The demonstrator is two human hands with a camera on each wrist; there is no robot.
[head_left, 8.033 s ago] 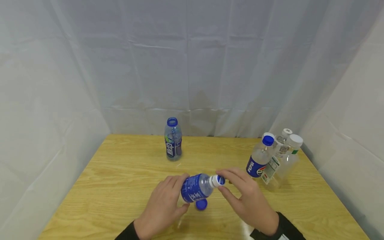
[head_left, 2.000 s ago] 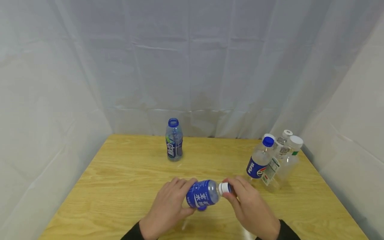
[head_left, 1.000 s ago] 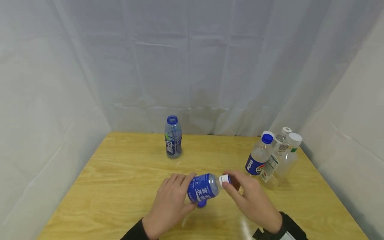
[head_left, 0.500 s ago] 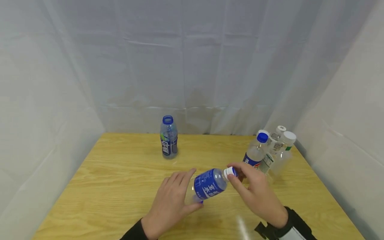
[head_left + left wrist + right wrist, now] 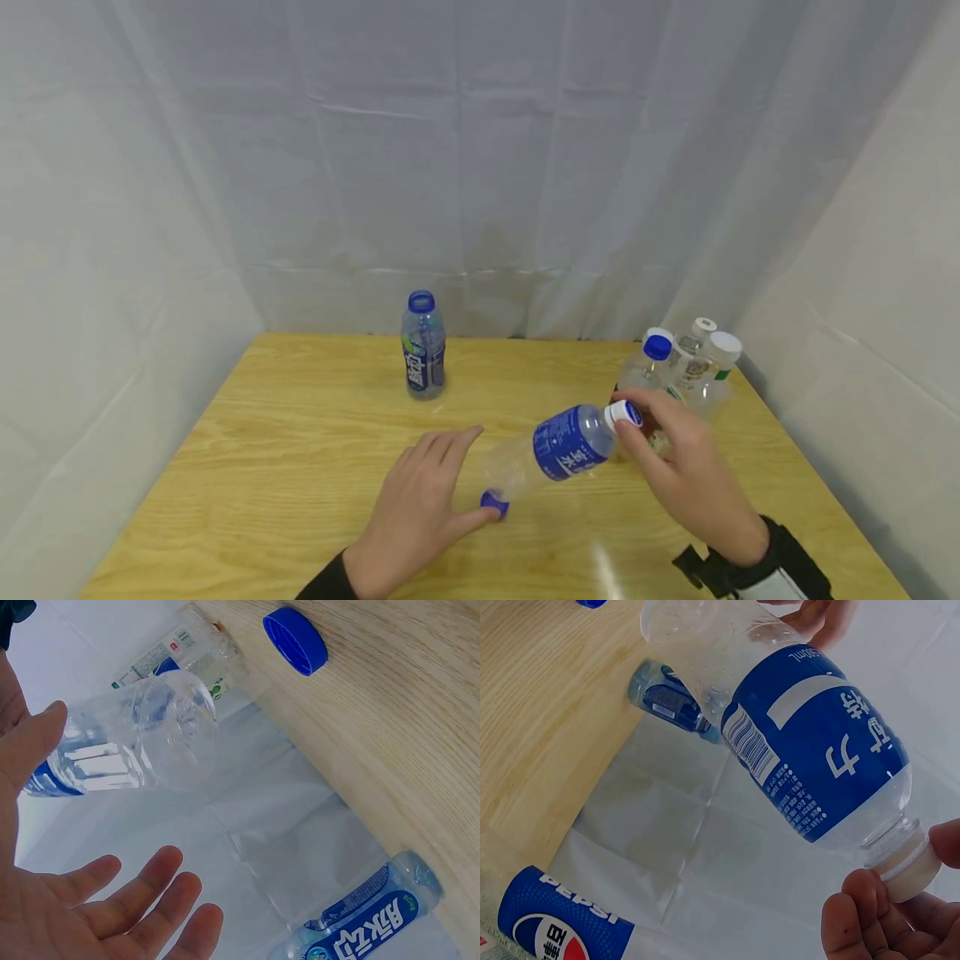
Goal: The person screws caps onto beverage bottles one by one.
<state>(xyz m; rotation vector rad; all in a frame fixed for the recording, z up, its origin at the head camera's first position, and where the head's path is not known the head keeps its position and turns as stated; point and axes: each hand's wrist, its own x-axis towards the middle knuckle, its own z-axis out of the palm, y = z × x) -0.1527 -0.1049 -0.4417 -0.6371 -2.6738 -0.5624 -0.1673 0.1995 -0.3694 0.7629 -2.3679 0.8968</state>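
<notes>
My right hand (image 5: 693, 475) pinches the white cap (image 5: 621, 414) of a clear plastic bottle with a blue label (image 5: 570, 442). The bottle lies slanted in the air, its base toward my left hand. With fingers spread and thumb apart, my left hand (image 5: 420, 500) is off the bottle, near its base. On the table by the left thumb is a loose blue cap (image 5: 493, 502); the left wrist view shows this blue cap (image 5: 295, 641) with its hollow side visible. In the right wrist view, fingers and thumb hold the white cap (image 5: 907, 866) on the bottle neck.
An uncapped blue-tinted bottle (image 5: 423, 350) stands at the back middle of the wooden table (image 5: 315, 417). At the right, behind my right hand, several bottles cluster, among them a blue-capped Pepsi bottle (image 5: 654, 360) and a white-capped one (image 5: 722, 354). Pale sheeting (image 5: 465, 167) encloses the sides and back.
My left hand has let go of the bottle's body. My right hand has carried the bottle by its cap to the right, toward the cluster, uncovering the blue cap.
</notes>
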